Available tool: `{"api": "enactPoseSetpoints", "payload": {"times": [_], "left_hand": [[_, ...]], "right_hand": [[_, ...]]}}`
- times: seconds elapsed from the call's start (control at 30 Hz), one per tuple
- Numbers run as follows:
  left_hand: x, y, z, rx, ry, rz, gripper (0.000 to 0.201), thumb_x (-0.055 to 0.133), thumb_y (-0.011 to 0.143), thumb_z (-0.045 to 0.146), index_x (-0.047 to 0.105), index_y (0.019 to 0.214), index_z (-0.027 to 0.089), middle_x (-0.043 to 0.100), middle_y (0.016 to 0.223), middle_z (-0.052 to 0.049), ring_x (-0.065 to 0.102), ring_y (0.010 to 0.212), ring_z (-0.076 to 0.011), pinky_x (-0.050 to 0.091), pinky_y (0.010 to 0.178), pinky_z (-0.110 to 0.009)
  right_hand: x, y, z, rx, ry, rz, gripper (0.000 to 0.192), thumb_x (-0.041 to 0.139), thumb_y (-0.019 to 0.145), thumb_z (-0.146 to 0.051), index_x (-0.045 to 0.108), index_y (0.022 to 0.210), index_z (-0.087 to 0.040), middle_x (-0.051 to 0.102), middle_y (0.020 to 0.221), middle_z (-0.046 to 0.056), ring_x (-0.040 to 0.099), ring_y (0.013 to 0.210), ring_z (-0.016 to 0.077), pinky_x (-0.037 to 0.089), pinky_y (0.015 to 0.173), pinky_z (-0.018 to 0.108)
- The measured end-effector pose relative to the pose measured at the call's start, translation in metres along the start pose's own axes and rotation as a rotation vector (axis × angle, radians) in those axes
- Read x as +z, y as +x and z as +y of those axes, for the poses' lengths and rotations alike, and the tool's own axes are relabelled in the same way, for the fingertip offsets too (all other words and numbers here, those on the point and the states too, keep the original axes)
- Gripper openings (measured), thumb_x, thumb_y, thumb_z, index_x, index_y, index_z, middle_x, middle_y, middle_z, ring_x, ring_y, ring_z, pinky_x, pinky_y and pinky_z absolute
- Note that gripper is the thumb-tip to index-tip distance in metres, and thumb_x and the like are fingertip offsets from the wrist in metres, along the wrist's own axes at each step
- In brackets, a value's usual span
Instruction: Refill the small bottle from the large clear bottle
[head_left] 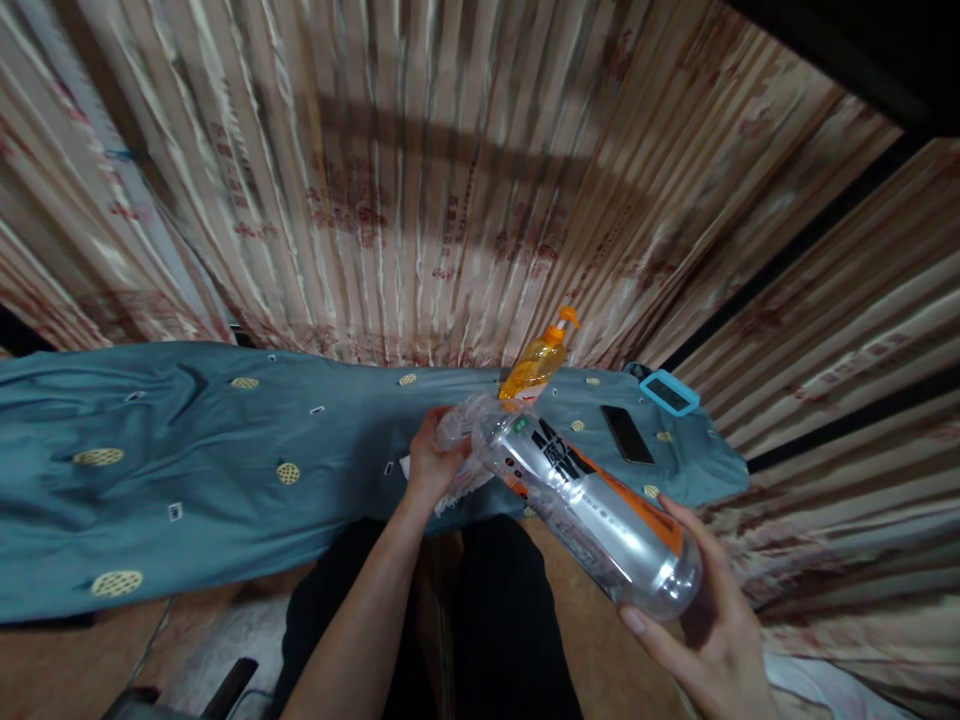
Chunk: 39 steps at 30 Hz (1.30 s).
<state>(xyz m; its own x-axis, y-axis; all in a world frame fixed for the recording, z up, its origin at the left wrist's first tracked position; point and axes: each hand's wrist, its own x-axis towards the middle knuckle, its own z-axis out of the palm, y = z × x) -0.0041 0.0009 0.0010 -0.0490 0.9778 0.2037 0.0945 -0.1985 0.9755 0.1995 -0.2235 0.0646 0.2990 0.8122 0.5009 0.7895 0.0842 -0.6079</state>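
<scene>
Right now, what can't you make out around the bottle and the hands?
- Bottle neck and cap: hidden by the left hand and crinkled plastic, head view.
- Bottle label print: blurred.
- Pump bottle base: behind the plastic.
- Right hand wrist: cut off by the bottom edge.
- Phone screen: dark.

A blue-grey patterned sheet point(225, 450) covers the bed, bearing an orange pump bottle point(536, 365), a dark phone point(627, 434) and a blue-cased device point(670, 392) just beyond the held bottle.

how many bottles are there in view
2. A clear plastic bottle with a silver and orange label lies tilted between the right hand at its base and the left hand near its neck. An orange pump bottle stands behind on the blue cloth.
</scene>
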Motion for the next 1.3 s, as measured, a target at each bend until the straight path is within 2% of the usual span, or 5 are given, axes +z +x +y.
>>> {"api": "enactPoseSetpoints", "payload": {"times": [0.27, 0.37, 0.73, 1.17, 1.3], "left_hand": [[-0.0019, 0.0010, 0.0003, 0.007, 0.002, 0.001, 0.043, 0.075, 0.060, 0.019, 0.064, 0.101, 0.018, 0.073, 0.097, -0.005, 0.069, 0.091, -0.0234, 0.053, 0.086, -0.035], [-0.0027, 0.0014, -0.0016, 0.021, -0.003, -0.008, 0.043, 0.075, 0.061, 0.022, 0.064, 0.102, 0.017, 0.073, 0.097, -0.006, 0.069, 0.091, -0.0236, 0.053, 0.086, -0.035], [-0.0050, 0.0017, -0.0048, 0.073, -0.019, -0.035, 0.040, 0.074, 0.064, 0.030, 0.063, 0.102, 0.019, 0.072, 0.096, -0.005, 0.069, 0.089, -0.0226, 0.053, 0.085, -0.034], [-0.0035, 0.0024, -0.0051, 0.056, -0.041, -0.029, 0.038, 0.071, 0.064, 0.025, 0.063, 0.101, 0.019, 0.072, 0.095, -0.004, 0.068, 0.090, -0.0222, 0.053, 0.087, -0.035], [-0.0037, 0.0019, -0.0017, 0.047, -0.024, -0.022, 0.036, 0.070, 0.064, 0.022, 0.063, 0.099, 0.020, 0.072, 0.094, -0.003, 0.068, 0.089, -0.0216, 0.053, 0.087, -0.034]], "right_hand": [[-0.0047, 0.0028, 0.0058, -0.037, -0.004, -0.079, 0.079, 0.077, 0.081, -0.040, 0.040, 0.150, -0.025, 0.051, 0.148, 0.010, 0.058, 0.129, 0.0310, 0.056, 0.095, 0.035], [-0.0035, 0.0016, 0.0055, 0.014, 0.032, -0.062, 0.078, 0.076, 0.081, -0.042, 0.041, 0.150, -0.024, 0.050, 0.150, 0.010, 0.057, 0.130, 0.0312, 0.055, 0.097, 0.035], [0.0002, 0.0047, 0.0024, -0.008, 0.082, -0.039, 0.076, 0.077, 0.080, -0.041, 0.044, 0.147, -0.027, 0.054, 0.144, 0.009, 0.061, 0.124, 0.0301, 0.057, 0.090, 0.034], [-0.0021, 0.0093, 0.0008, -0.059, 0.019, -0.057, 0.075, 0.076, 0.081, -0.042, 0.044, 0.147, -0.025, 0.057, 0.141, 0.010, 0.065, 0.119, 0.0290, 0.059, 0.091, 0.035], [-0.0017, 0.0096, -0.0012, -0.033, 0.026, -0.042, 0.074, 0.075, 0.081, -0.046, 0.046, 0.146, -0.024, 0.058, 0.140, 0.011, 0.066, 0.117, 0.0296, 0.060, 0.089, 0.036]]}}
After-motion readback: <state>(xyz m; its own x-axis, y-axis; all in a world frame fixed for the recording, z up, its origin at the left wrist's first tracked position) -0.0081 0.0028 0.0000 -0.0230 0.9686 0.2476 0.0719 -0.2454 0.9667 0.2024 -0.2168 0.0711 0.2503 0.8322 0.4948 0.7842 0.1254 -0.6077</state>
